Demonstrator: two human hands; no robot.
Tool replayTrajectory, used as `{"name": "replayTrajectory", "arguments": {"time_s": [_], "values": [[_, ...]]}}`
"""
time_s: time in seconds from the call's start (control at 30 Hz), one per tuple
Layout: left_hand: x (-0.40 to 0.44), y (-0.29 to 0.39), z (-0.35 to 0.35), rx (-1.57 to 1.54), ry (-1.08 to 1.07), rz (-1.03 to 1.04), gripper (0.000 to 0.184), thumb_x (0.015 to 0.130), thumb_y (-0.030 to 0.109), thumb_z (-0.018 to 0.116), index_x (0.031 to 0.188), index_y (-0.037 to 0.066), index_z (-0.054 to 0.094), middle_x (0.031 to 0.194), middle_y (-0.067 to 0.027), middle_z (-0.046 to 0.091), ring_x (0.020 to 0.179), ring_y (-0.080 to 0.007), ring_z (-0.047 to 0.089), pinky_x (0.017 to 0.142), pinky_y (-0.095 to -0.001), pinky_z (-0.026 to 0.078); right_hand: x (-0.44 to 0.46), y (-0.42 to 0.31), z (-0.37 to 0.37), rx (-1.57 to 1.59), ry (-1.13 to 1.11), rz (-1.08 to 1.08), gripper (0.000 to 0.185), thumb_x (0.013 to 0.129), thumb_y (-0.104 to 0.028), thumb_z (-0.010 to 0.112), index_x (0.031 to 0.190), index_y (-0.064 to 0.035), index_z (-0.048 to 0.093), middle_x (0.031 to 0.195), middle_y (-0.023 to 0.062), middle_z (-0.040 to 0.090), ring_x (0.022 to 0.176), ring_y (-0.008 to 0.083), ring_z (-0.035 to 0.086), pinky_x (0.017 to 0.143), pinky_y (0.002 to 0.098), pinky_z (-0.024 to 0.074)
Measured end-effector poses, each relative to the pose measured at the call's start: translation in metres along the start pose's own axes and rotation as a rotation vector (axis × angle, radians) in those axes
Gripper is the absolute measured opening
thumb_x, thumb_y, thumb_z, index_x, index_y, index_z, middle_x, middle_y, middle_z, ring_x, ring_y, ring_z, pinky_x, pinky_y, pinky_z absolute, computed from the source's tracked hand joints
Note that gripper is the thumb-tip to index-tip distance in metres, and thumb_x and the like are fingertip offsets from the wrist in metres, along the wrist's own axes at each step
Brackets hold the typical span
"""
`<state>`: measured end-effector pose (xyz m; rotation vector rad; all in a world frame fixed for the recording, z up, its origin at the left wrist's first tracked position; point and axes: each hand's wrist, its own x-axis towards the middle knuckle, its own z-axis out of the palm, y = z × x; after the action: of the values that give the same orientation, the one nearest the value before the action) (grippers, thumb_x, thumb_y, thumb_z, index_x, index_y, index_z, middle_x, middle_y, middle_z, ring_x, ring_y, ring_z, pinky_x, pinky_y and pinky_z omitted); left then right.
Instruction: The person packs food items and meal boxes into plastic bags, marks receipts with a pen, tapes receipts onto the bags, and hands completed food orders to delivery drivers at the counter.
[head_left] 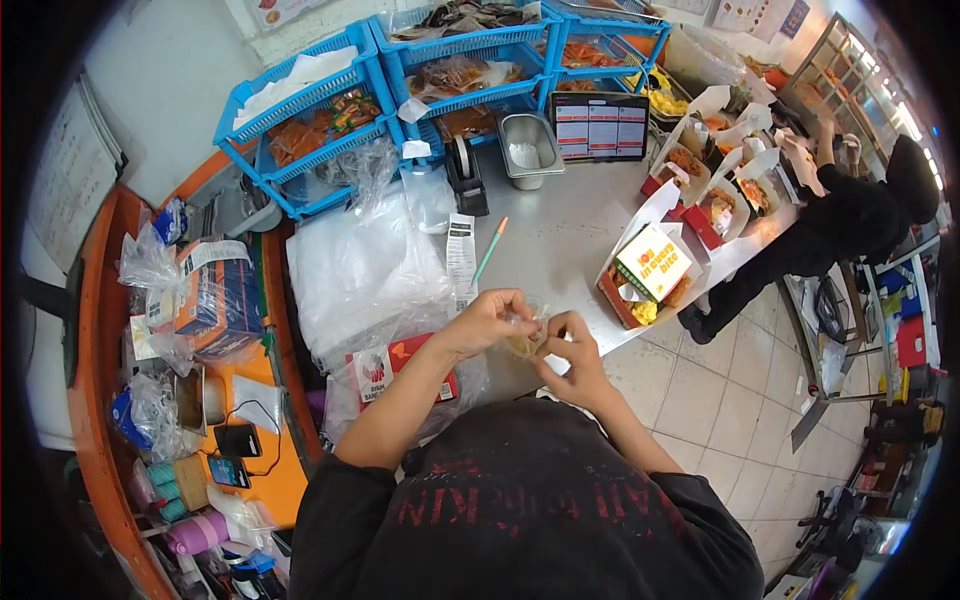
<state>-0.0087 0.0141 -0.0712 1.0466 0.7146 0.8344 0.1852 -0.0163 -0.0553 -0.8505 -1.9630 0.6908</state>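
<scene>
Over the front edge of the metal table, my left hand point(492, 324) and my right hand point(574, 362) pinch a small clear plastic bag point(524, 344) between them. Something pale yellowish shows in the bag, too small to make out. Both hands are closed, fingertips bent in toward each other. Under my left forearm lies a red and white printed packet point(408, 368), partly covered by plastic. Beyond my left hand are a long printed receipt point(460, 256) and a green pen with an orange end point(490, 248).
A stack of clear plastic bags point(362, 262) lies on the left. Blue baskets point(376, 100), a tape dispenser point(466, 176), a metal container point(530, 148) and a tablet point(600, 128) line the back. Food boxes, one with a printed carton point(652, 262), stand right. A person in black point(846, 222) works beyond.
</scene>
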Motion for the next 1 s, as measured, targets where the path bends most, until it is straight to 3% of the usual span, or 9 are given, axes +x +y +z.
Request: {"name": "replayTrajectory", "arguments": {"time_s": [0.07,0.13,0.3,0.43,0.57,0.7,0.77,0.9,1.0], "values": [[-0.003,0.012,0.012,0.156,-0.056,0.079,0.013,0.086,0.008,0.063,0.078,0.005,0.053,0.086,-0.0050,0.061,0.074,-0.0149,0.058,0.065,-0.0296,0.045,-0.001,0.025,0.002,0.172,0.073,0.073,0.015,0.087,-0.014,0.054,0.096,-0.0031,0.059,0.102,0.0118,0.049,0.082,0.0228,0.054,0.080,0.0301,0.0440],[-0.003,0.024,0.028,1.286,0.081,0.658,0.012,0.074,0.005,0.066,0.076,0.005,0.054,0.084,-0.0069,0.059,0.076,-0.0206,0.056,0.066,-0.0342,0.045,0.011,0.027,0.007,0.482,0.076,0.293,0.018,0.091,-0.015,0.049,0.102,-0.0032,0.057,0.103,0.0103,0.050,0.081,0.0201,0.054,0.080,0.0292,0.0445],[0.005,0.001,0.016,1.382,0.293,1.152,0.014,0.069,0.009,0.066,0.072,0.005,0.053,0.078,-0.0060,0.053,0.078,-0.0239,0.054,0.068,-0.0368,0.044,0.025,0.021,0.002,0.543,-0.223,0.522,0.025,0.098,-0.016,0.044,0.118,-0.0040,0.054,0.096,0.0058,0.053,0.076,0.0128,0.055,0.071,0.0293,0.0477],[-0.010,0.019,0.018,1.454,0.278,0.751,0.012,0.072,0.010,0.065,0.069,0.004,0.055,0.081,-0.0067,0.058,0.077,-0.0255,0.055,0.066,-0.0371,0.044,0.039,0.008,-0.018,-0.223,-0.331,0.054,0.012,0.089,-0.009,0.052,0.092,-0.0001,0.059,0.086,0.0151,0.058,0.071,0.0302,0.059,0.062,0.0366,0.0481],[-0.041,0.006,-0.023,1.183,0.052,0.456,0.012,0.079,0.011,0.063,0.072,0.002,0.060,0.076,-0.0089,0.059,0.077,-0.0266,0.056,0.066,-0.0364,0.045,0.021,0.033,-0.036,-0.213,-0.361,-0.066,0.007,0.083,-0.006,0.056,0.079,0.0002,0.056,0.084,0.0176,0.058,0.075,0.0367,0.057,0.062,0.0410,0.0452],[-0.064,-0.021,-0.046,1.057,0.127,0.087,0.016,0.085,0.015,0.060,0.077,0.002,0.062,0.075,-0.0084,0.058,0.074,-0.0278,0.055,0.065,-0.0379,0.042,-0.003,0.069,-0.053,-0.223,-0.506,0.263,0.019,0.086,-0.009,0.057,0.070,0.0000,0.054,0.085,0.0155,0.060,0.074,0.0311,0.056,0.064,0.0374,0.0443],[-0.048,-0.005,-0.030,0.885,0.228,0.507,0.019,0.090,0.014,0.056,0.079,-0.001,0.063,0.064,-0.0037,0.054,0.062,-0.0188,0.052,0.060,-0.0319,0.041,0.004,0.056,-0.045,-0.119,-0.459,0.316,0.023,0.087,-0.011,0.056,0.067,-0.0002,0.053,0.086,0.0139,0.061,0.073,0.0278,0.056,0.066,0.0354,0.0442],[-0.034,-0.012,-0.006,0.133,0.138,0.090,0.025,0.093,0.017,0.053,0.081,-0.001,0.064,0.063,0.0018,0.047,0.059,-0.0118,0.045,0.056,-0.0295,0.036,0.012,0.043,0.009,0.853,-0.198,0.484,0.039,0.098,-0.025,0.047,0.066,-0.0030,0.046,0.072,0.0007,0.050,0.067,0.0098,0.043,0.063,0.0272,0.0361],[-0.029,-0.054,-0.022,0.051,0.333,0.108,0.028,0.096,0.020,0.049,0.084,0.000,0.065,0.063,0.0036,0.042,0.060,-0.0086,0.040,0.053,-0.0282,0.031,-0.007,0.072,0.021,0.524,-0.050,0.574,0.042,0.098,-0.023,0.047,0.061,-0.0040,0.044,0.056,-0.0018,0.042,0.054,0.0080,0.037,0.053,0.0260,0.0335]]}}
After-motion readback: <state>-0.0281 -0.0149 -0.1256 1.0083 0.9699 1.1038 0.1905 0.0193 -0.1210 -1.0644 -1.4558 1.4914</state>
